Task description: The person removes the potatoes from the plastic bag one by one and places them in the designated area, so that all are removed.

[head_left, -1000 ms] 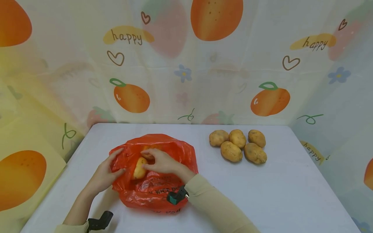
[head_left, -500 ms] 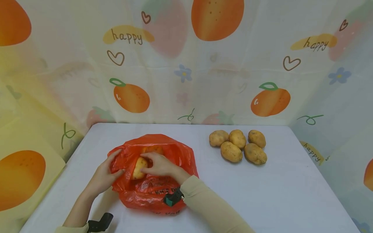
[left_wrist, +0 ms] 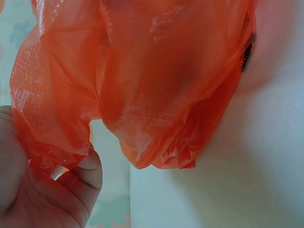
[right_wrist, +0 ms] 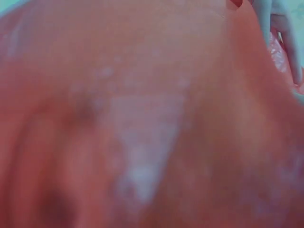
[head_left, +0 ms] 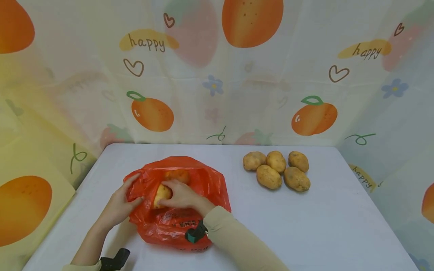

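Observation:
A red plastic bag (head_left: 217, 184) with dark print stands open at the left of the table. My left hand (head_left: 116, 207) holds the bag's left edge; in the left wrist view its fingers (left_wrist: 90, 171) and thumb have the thin plastic between them. Inside the mouth, my right hand (head_left: 183, 195) curls its thumb and fingers around a yellow-brown potato (head_left: 160, 196). Behind it another potato (head_left: 179, 175) shows in the bag, tinted orange. Blurred red plastic (right_wrist: 142, 118) fills most of the right wrist view, so the held potato is hidden there.
Several loose potatoes (head_left: 269, 177) lie in a cluster at the back right of the white table (head_left: 322, 226). A fruit-patterned cloth (head_left: 237, 90) hangs behind the table and along its sides. Each wrist wears a small black camera (head_left: 115, 259).
My right hand has shifted slightly left and toward me, its fingers now wrapped closer around the potato. The left hand keeps its hold on the bag, with its edge drawn slightly left.

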Demonstrator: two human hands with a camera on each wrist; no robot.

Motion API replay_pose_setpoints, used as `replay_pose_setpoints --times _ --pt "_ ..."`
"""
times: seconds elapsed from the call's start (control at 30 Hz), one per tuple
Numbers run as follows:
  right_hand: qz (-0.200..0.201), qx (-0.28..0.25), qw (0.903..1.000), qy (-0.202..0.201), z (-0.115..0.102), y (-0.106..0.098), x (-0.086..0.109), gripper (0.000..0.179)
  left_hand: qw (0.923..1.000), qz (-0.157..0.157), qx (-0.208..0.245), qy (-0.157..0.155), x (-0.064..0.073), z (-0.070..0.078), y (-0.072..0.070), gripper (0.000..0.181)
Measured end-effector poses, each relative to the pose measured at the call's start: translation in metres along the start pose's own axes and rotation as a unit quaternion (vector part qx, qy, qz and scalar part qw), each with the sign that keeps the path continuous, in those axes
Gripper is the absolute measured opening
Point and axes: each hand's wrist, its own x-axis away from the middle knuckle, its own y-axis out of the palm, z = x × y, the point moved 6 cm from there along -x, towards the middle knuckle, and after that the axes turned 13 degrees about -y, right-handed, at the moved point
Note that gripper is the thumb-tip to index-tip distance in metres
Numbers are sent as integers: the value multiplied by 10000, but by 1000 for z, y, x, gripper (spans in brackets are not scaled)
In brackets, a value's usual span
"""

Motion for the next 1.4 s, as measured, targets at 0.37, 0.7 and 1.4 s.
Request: replay_pose_setpoints --times 0.37,0.7,1.4 --pt "-31 97 9999 -16 -6 4 -4 69 10000 -46 7 -47 0 0 1 75" --pt "65 15 10000 51 -9 7 -3 71 10000 -29 22 -29 3 2 0 75" --pt "-228 251 9994 -61 -13 -6 6 72 10000 -51 2 -46 -1 -1 0 74"
